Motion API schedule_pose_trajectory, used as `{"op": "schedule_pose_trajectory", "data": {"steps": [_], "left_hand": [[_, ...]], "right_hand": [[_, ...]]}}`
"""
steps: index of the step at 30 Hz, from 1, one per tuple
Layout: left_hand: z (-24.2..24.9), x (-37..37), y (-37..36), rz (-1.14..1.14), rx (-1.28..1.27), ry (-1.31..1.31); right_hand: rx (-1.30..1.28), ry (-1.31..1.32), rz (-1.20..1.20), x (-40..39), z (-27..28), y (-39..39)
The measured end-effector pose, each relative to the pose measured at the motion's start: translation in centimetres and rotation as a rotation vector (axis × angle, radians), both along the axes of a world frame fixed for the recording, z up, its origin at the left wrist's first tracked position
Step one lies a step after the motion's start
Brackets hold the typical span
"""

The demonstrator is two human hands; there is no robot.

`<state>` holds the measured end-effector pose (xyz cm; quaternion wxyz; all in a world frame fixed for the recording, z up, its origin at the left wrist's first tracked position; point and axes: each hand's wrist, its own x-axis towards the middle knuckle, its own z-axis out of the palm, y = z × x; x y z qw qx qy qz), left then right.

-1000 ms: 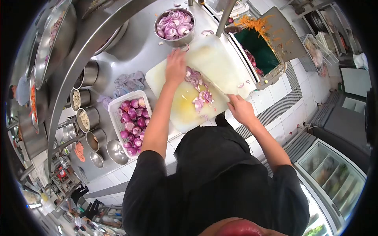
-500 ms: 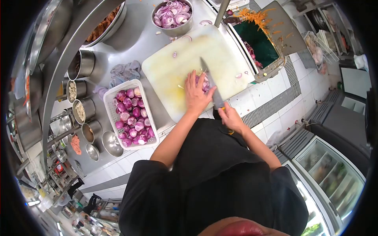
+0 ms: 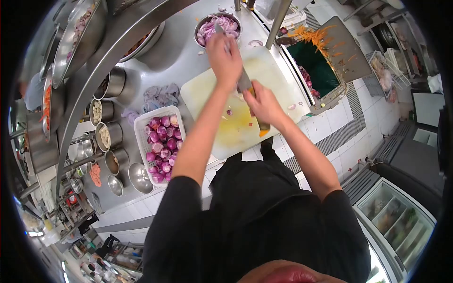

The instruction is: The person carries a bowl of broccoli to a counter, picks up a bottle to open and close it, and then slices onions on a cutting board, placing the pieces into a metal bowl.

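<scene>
My right hand (image 3: 265,104) is closed around the handle of a large kitchen knife (image 3: 245,81), its yellow butt end showing below the fist. The blade points away from me, tip over the metal bowl of sliced red onion (image 3: 210,34). Against the blade's front part, at the bowl's near rim, my left hand (image 3: 225,62) is closed; any slices under its fingers are hidden. Beneath both arms lies a white cutting board (image 3: 278,85) with yellow stains and a few onion scraps. A white basket (image 3: 139,137) of peeled red onions (image 3: 163,134) stands left of the board.
Right of the board, an open bin (image 3: 316,56) has orange shreds on its rim. A crumpled cloth (image 3: 160,96) lies behind the basket. Several metal pots, including one of garlic cloves (image 3: 97,111), line the left side. A curved metal bar (image 3: 89,89) crosses overhead.
Both hands and the knife have moved forward from the board's near part toward the onion bowl. The onion under my left hand is gone from that spot, leaving small scraps.
</scene>
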<state>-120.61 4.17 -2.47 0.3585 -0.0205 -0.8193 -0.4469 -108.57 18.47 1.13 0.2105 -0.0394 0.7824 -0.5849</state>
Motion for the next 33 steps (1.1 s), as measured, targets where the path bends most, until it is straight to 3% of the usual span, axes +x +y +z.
{"op": "schedule_pose_trajectory", "data": {"steps": [3, 4, 5, 6, 8, 9, 11, 14, 15, 16, 17, 19, 21, 22, 24, 25, 27, 31, 33], "left_hand": [[-1.1, -8.6, -3.8, 0.0, -0.052, -0.062], [-2.7, -10.3, -5.3, -0.029, -0.226, -0.2], [-3.5, -11.1, -6.0, -0.057, -0.396, -0.337], [-3.2, -10.7, -6.0, -0.052, -0.389, -0.334], [-2.6, -8.0, -5.8, 0.142, -0.607, 0.041], [-2.6, -6.4, -6.0, 0.154, -0.609, 0.034], [-3.5, -1.8, -7.3, -0.22, -0.232, -0.109], [-7.2, 7.2, -7.0, -0.14, -0.099, -0.365], [-10.2, 9.4, -6.4, 0.0, -0.3, -0.421], [-11.8, 11.1, -6.5, 0.126, -0.497, -0.473], [-11.3, 12.2, -6.5, 0.141, -0.488, -0.475], [-9.4, 15.0, -4.7, -0.201, -0.455, -0.487], [-10.4, 18.3, -4.3, -0.593, -0.255, -0.605], [-9.8, 19.9, -3.5, -0.602, -0.258, -0.592], [-9.0, 22.1, -2.3, -0.253, -0.012, -0.519], [-9.1, 21.8, -1.7, -0.26, -0.013, -0.518], [-9.8, 21.1, 0.6, -0.049, -0.072, -0.481], [-11.1, 19.8, 3.9, -0.004, -0.006, -0.471], [-11.1, 19.8, 4.7, 0.032, 0.102, -0.453]], "right_hand": [[0.044, -0.048, -0.095, -1.6, 1.4, 0.3], [0.044, -0.046, -0.097, -0.6, 1.4, 1.3], [0.163, -0.032, -0.119, 0.9, 1.3, 2.6], [0.286, -0.015, -0.137, 2.3, 1.1, 4.1], [0.571, 0.171, -0.174, 5.9, -1.2, 7.9], [0.625, 0.159, -0.204, 7.7, -2.5, 9.9], [0.788, 0.187, -0.199, 10.7, -6.0, 13.7], [0.912, 0.241, -0.115, 13.3, -7.4, 13.4], [0.942, 0.251, -0.128, 13.8, -7.5, 12.8], [0.932, 0.256, -0.088, 14.0, -7.8, 11.9], [0.873, 0.283, -0.02, 14.0, -8.2, 10.9], [0.733, 0.274, 0.1, 13.4, -7.0, 9.8], [0.582, 0.285, 0.129, 13.0, -6.9, 10.8], [0.589, 0.293, 0.117, 13.0, -7.7, 11.7], [0.23, -0.209, -0.082, 13.1, -9.4, 13.3], [0.191, -0.174, -0.056, 13.5, -10.2, 13.8], [0.234, -0.176, -0.008, 13.9, -11.2, 12.8], [0.324, -0.147, 0.207, 13.9, -9.7, 8.7], [0.245, -0.186, 0.272, 14.3, -9.9, 7.0]]}}
